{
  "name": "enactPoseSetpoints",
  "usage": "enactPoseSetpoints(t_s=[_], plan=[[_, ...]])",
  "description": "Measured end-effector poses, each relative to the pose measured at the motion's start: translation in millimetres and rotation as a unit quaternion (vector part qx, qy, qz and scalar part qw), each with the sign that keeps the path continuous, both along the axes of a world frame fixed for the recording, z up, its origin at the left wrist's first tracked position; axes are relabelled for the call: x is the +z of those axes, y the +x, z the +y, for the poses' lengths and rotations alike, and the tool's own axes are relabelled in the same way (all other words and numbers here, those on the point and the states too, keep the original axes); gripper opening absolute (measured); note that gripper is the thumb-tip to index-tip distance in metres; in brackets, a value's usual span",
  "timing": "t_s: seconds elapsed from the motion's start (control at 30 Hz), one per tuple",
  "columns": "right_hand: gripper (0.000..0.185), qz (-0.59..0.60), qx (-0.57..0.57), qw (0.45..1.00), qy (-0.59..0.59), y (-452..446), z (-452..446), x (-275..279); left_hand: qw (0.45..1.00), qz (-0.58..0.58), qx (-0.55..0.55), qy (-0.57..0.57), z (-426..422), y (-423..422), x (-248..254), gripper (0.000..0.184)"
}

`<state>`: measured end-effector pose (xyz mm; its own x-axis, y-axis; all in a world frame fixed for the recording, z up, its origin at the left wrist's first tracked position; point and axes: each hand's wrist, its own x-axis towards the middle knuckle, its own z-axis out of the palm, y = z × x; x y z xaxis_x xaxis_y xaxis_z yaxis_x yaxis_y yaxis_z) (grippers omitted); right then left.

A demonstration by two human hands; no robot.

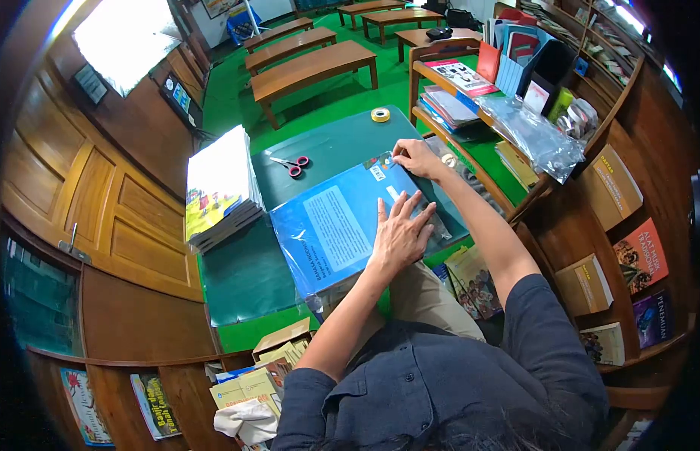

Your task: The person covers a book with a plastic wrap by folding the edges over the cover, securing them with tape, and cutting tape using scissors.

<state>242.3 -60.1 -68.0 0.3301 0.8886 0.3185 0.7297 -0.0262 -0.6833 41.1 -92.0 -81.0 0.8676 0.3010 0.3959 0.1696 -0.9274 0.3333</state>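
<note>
Fingers spread, your left hand [400,233] presses flat on the back of a blue book [327,218] wrapped in clear plastic, while your right hand [419,158], its fingers drawn together, works at the book's far right corner; whether it pinches the plastic, you cannot tell. The book lies at an angle on a green table [252,289], at the edge nearest you, with loose film [439,225] jutting out on its right side. Beyond the book's far edge, a pair of scissors [294,164] with dark red handles lies open, blades pointing left. A roll of yellow tape [380,115] sits near the table's far edge. To the left of the book rises a tall stack of books [221,184]. To your right, a clear plastic sheet [532,131] drapes over a wooden shelf [440,69], near upright folders [515,64].
</note>
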Motion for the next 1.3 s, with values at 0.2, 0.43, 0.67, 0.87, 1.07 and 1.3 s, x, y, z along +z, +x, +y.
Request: enactPoseSetpoints(t_s=[0.2,0.43,0.67,0.87,1.07,1.3], plan=[[0.007,0.019,-0.014,1.000,-0.011,5.2,-1.4,-7.8,1.000,0.008,-0.008,0.001,-2.6,0.3,-1.4,0.041],[0.009,0.008,-0.012,0.999,-0.048,3.1,-11.8,-4.1,1.000,0.007,0.000,0.017,-3.1,-1.3,3.4,0.042],[0.008,0.026,0.009,0.998,-0.056,-5.0,-42.6,-1.6,1.000,0.002,-0.006,0.016,-2.7,-0.7,-2.2,0.042],[0.012,0.033,0.017,0.999,-0.023,-13.4,-55.3,-5.7,1.000,-0.002,-0.002,0.027,-1.2,-1.1,-1.9,0.043],[0.013,0.019,-0.007,1.000,-0.016,-22.5,-70.6,-9.8,1.000,0.008,-0.005,0.019,-1.4,-1.2,0.2,0.042],[0.014,-0.014,-0.007,1.000,0.004,-29.1,-86.9,-6.6,1.000,0.011,-0.007,-0.013,-2.7,-6.4,9.0,0.044]])
